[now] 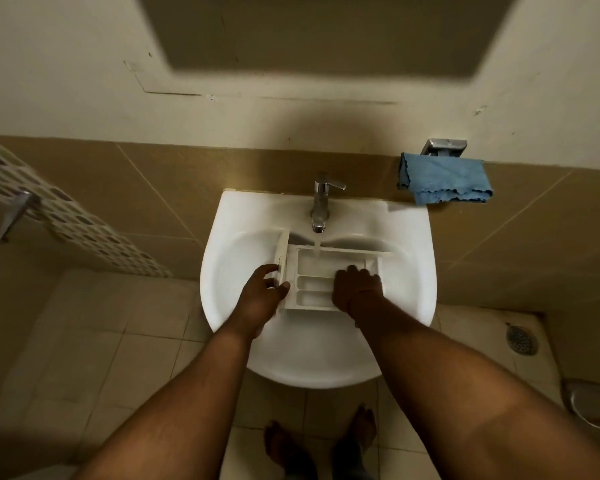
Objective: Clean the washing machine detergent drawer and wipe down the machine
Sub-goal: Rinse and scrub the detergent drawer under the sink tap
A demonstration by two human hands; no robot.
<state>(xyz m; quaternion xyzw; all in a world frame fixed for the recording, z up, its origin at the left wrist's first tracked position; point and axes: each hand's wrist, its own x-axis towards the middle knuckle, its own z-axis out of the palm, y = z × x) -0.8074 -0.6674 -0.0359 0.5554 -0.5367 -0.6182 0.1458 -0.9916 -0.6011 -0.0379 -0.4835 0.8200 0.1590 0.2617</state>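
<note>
Two hands on drawer [321, 277] in sink [409, 258]: L fingers [269, 271] gripping front, R fingers [355, 273] curled inside; blue cloth [445, 183] nearby.

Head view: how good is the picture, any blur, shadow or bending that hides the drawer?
Head view: dim, warm light; a head shadow darkens the wall above the faucet; wide-angle bending curves the wall tiles; edges and forearms look soft. The detergent drawer in the sink reads clearly, left hand gripping its front, right hand covering part.
</note>
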